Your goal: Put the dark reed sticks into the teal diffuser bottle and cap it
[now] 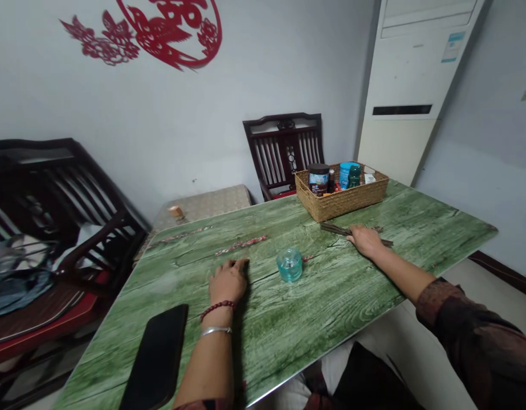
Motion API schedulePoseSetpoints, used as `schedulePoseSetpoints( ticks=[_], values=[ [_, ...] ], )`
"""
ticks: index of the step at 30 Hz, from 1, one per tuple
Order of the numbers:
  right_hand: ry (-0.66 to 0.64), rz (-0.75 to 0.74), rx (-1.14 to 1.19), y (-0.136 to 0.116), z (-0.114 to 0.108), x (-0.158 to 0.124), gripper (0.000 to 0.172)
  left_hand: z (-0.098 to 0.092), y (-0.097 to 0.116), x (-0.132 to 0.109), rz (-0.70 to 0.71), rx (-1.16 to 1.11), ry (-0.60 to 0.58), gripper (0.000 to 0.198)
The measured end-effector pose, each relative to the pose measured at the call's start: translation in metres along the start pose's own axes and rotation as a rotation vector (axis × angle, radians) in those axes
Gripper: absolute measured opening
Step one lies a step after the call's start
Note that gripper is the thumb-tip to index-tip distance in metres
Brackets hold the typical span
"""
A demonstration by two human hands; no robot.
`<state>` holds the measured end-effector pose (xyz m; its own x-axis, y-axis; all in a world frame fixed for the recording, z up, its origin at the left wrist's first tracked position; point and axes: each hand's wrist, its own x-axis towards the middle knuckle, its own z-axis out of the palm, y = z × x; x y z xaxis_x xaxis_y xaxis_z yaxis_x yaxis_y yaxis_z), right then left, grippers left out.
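My right hand [365,241] is closed around a bundle of thin dark brown chopsticks [334,229], which lie low over the green wood-patterned table [322,319]. Their ends stick out on both sides of the hand. My left hand [228,280] rests on the tabletop, holding nothing, its fingers loosely bent and partly hidden behind the back of the hand. A red bead bracelet and a silver bangle circle that wrist. Between the two hands stands a small clear turquoise glass cup [289,265], touched by neither. A black phone [157,357] lies left of my left forearm.
A woven basket [352,202] holding jars and bottles stands at the table's far right, just beyond the chopsticks. Dark wooden chairs stand behind [288,149] and to the left [44,228]. A low patterned surface [211,204] with a small orange object [176,212] adjoins the far edge.
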<state>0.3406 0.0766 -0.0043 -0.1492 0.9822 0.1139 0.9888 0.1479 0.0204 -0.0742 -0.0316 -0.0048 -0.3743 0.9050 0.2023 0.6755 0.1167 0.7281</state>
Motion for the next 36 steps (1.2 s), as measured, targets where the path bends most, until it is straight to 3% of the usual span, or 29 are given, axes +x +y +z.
schedulePoseSetpoints(
  ticks=[4, 9, 13, 15, 17, 19, 21, 28, 36],
  values=[
    [0.056, -0.057, -0.051, 0.003, 0.002, 0.005, 0.034, -0.005, 0.013, -0.001, -0.013, -0.129, -0.035, 0.025],
    [0.142, -0.077, -0.048, 0.003, -0.007, 0.003, 0.034, -0.005, 0.055, -0.009, -0.062, -0.967, -0.142, 0.053],
    [0.215, -0.26, 0.251, -0.027, -0.025, -0.008, 0.028, 0.018, 0.075, -0.016, 0.027, -1.254, -0.072, 0.053],
    [0.13, -0.448, 0.518, -0.056, -0.029, -0.011, 0.036, 0.035, 0.076, -0.018, 0.086, -1.268, -0.044, 0.051],
    [-0.058, -0.575, 0.739, -0.087, -0.027, -0.012, 0.064, 0.049, 0.074, -0.019, 0.135, -1.21, -0.047, 0.048],
    [-0.24, -0.652, 0.876, -0.116, -0.02, -0.01, 0.088, 0.06, 0.071, -0.02, 0.165, -1.117, -0.074, 0.047],
    [-0.283, -0.658, 0.954, -0.136, -0.011, -0.01, 0.097, 0.065, 0.069, -0.021, 0.169, -1.034, -0.11, 0.047],
    [-0.118, -0.602, 1.031, -0.154, 0.009, -0.019, 0.084, 0.064, 0.068, -0.025, 0.205, -0.85, -0.177, 0.042],
    [-0.118, -0.618, 0.986, -0.153, 0.007, -0.016, 0.081, 0.056, 0.072, -0.031, 0.25, -0.774, -0.236, 0.038]
  ],
)
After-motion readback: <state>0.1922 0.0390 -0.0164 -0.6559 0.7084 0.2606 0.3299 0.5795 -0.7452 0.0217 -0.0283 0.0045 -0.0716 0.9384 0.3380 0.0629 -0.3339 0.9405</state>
